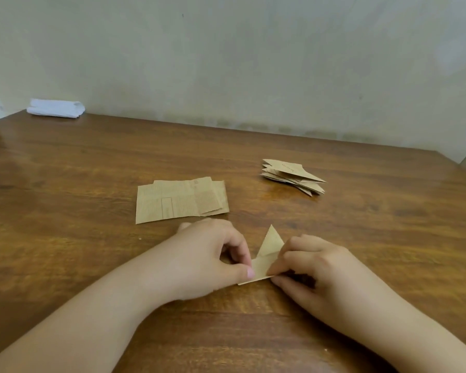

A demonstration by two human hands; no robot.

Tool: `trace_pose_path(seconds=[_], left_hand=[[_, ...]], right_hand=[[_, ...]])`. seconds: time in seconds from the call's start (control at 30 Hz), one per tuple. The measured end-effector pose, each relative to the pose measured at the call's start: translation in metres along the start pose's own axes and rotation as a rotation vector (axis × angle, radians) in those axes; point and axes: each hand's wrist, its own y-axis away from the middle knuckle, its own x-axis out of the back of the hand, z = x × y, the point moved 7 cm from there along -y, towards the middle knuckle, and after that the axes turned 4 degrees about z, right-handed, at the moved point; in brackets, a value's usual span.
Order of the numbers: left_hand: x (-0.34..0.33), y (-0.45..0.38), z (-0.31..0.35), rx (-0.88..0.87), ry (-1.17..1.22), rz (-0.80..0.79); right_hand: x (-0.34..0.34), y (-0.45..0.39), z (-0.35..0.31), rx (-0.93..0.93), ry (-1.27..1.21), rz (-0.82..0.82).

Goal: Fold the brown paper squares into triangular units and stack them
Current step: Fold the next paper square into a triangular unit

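L hand [210, 261] and R hand [316, 267] both pinch paper [264, 261] w/ curled fingers [242, 251] on worktop [92, 162]; stack [293, 176] at 1 o'clock.

folded piece [264, 261]: left and right ends covered by fingers of left hand [213, 261] and right hand [316, 267]; full outline can't be told
print on flat squares [182, 201]: too blurred to read
stacked triangles [293, 176]: count unclear, lower ones hidden under top
forearms: cut off at bottom edge
table [65, 184]: near edge and right side out of frame
white bundle [55, 108], far left corner: material unclear
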Motion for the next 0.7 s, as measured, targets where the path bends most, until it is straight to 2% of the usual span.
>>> trace_pose_path(seconds=[0.17,0.33,0.5,0.7], left_hand=[[-0.003,-0.001,-0.001,0.007,-0.085,-0.027],[-0.004,-0.001,0.001,0.010,-0.128,-0.021],[-0.006,-0.003,0.003,-0.037,-0.149,-0.022],[-0.009,-0.003,0.002,-0.095,-0.146,-0.055]], right_hand=[[0.002,0.003,0.005,-0.077,-0.108,-0.060],[0.012,-0.001,0.026,-0.276,-0.119,0.058],[-0.003,-0.004,0.032,-0.412,-0.119,-0.133],[-0.005,-0.006,0.032,-0.514,-0.123,-0.147]])
